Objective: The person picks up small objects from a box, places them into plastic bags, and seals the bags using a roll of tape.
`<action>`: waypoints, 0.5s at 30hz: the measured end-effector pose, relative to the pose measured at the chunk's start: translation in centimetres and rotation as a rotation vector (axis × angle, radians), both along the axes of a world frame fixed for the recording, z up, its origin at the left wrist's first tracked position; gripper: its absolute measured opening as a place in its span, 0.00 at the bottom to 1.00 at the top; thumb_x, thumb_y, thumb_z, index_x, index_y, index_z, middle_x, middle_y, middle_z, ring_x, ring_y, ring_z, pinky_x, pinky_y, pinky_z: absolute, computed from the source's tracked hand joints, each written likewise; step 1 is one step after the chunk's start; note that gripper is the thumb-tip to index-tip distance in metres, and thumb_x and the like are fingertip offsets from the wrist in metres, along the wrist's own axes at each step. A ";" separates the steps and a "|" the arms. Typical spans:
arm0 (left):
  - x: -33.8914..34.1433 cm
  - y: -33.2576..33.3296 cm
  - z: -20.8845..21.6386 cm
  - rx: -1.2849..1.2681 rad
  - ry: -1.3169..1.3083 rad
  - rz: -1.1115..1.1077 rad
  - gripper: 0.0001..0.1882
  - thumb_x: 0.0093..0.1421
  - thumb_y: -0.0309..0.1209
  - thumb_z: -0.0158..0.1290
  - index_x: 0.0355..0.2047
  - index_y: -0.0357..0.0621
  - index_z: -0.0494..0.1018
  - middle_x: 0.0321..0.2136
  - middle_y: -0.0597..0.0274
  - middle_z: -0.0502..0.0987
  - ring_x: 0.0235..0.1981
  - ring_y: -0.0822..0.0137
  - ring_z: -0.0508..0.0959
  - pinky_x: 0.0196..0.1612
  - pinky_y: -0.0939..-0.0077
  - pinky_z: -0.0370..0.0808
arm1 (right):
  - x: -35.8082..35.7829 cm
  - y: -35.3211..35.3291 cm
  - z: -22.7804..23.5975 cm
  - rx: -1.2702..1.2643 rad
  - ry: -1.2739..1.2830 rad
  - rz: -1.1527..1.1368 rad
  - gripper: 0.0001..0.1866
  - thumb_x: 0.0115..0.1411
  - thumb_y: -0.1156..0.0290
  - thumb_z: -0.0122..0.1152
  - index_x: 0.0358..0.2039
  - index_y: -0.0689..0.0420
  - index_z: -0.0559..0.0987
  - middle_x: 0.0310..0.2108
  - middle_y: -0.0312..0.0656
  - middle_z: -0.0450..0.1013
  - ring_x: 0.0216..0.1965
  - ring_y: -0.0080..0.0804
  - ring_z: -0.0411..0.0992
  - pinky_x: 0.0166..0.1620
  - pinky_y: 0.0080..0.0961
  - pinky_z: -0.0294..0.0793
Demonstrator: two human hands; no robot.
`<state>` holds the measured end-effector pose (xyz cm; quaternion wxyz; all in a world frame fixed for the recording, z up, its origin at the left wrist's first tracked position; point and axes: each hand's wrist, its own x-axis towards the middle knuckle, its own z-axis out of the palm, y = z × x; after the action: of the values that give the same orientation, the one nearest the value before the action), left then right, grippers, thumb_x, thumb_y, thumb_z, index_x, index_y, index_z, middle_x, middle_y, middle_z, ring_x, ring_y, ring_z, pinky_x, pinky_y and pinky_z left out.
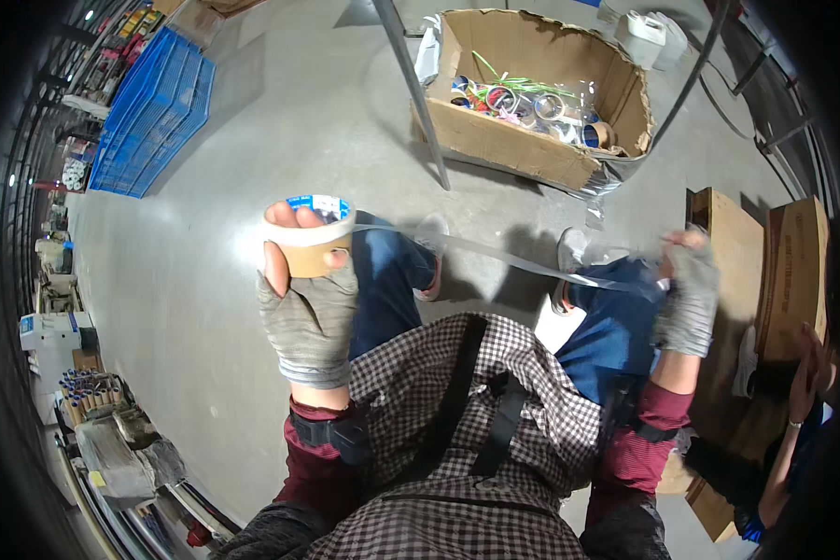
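A roll of clear tape [299,257] with a tan body and a blue-and-white inner core is gripped in my left hand [310,317], fingers hooked inside the ring and the thumb against its outer side. From the roll, a long clear strip [495,254] stretches across in front of my knees to the right. My right hand [689,297], slightly blurred, is closed with its fingertips pinching the strip's far end. Both hands wear grey fingerless gloves. Whether the strip's end is folded or stuck to my fingers cannot be seen.
Ahead stands an open cardboard box [513,149] holding tape rolls, cores and green strands, between metal legs [418,103]. Stacked blue crates [154,117] are at the far left. More cardboard boxes [793,280] line the right, where another person's hand [805,373] shows.
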<state>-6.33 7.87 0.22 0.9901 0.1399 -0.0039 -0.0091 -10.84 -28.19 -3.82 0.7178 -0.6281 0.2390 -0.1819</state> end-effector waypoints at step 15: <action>-1.9 -3.6 -0.3 0.137 0.127 -0.091 0.20 0.65 0.39 0.38 0.55 0.49 0.58 0.51 0.70 0.67 0.52 0.68 0.67 0.41 0.68 0.71 | 3.7 13.0 2.6 -0.205 0.039 0.755 0.10 0.48 0.65 0.62 0.28 0.58 0.78 0.25 0.36 0.74 0.26 0.23 0.72 0.31 0.19 0.72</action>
<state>-8.19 4.23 -0.05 0.9751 0.2060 0.0530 -0.0632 -7.17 -15.23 -1.19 0.6632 -0.7436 -0.0148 0.0841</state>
